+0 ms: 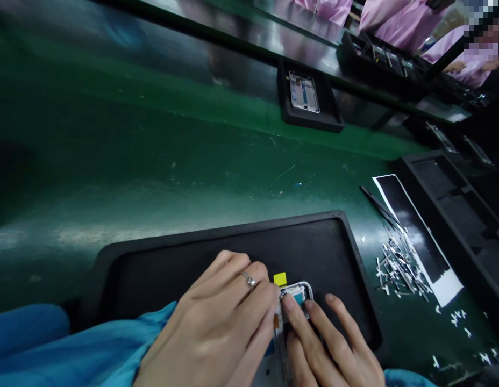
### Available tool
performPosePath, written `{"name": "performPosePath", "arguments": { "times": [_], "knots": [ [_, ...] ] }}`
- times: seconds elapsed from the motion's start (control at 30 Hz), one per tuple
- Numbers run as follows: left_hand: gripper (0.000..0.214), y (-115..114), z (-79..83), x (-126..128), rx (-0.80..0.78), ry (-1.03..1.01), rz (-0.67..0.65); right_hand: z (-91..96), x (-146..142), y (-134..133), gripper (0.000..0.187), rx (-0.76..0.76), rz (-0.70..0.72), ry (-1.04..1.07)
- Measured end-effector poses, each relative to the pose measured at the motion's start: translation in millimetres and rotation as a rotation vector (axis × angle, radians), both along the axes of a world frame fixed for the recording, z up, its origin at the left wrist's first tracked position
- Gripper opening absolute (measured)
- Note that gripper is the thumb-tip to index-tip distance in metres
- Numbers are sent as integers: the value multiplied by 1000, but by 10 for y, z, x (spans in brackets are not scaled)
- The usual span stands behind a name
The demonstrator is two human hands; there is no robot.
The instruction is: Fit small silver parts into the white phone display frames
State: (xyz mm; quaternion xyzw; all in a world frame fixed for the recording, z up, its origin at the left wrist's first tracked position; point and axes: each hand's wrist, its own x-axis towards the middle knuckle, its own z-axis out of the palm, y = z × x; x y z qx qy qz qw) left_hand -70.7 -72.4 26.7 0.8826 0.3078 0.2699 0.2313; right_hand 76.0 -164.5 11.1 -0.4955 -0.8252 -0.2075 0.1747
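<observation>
A phone housing (278,344) with a silver rim lies partly over the black tray at the bottom of the head view, and its inner parts show between my hands. My left hand (225,317), wearing a ring, is closed at the left side of the housing; its fingertips and thumb are hidden. Just beyond those fingers a yellow tab (280,279) sticks out at the housing's top edge. My right hand (328,344) grips the housing from the right, with the index fingertip on its upper inside and the middle finger at the rim. The ring finger stands apart.
Under my hands is a black tray (229,230) with a raised rim. To the right lie black tweezers (380,207), a white-edged black sheet (414,231) and a pile of thin strips (400,263). Another housing (304,92) rests in a small black tray (314,122). People in pink stand opposite.
</observation>
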Motion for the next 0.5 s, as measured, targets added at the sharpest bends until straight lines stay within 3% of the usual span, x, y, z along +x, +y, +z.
{"name": "performPosePath", "arguments": {
  "times": [0.2,0.5],
  "knots": [
    [31,9,72,103,82,-75,56,2,-21,15,32,38,1,-40],
    [29,-59,-28,53,107,-70,77,53,2,85,34,22,43,-59]
  ]
}}
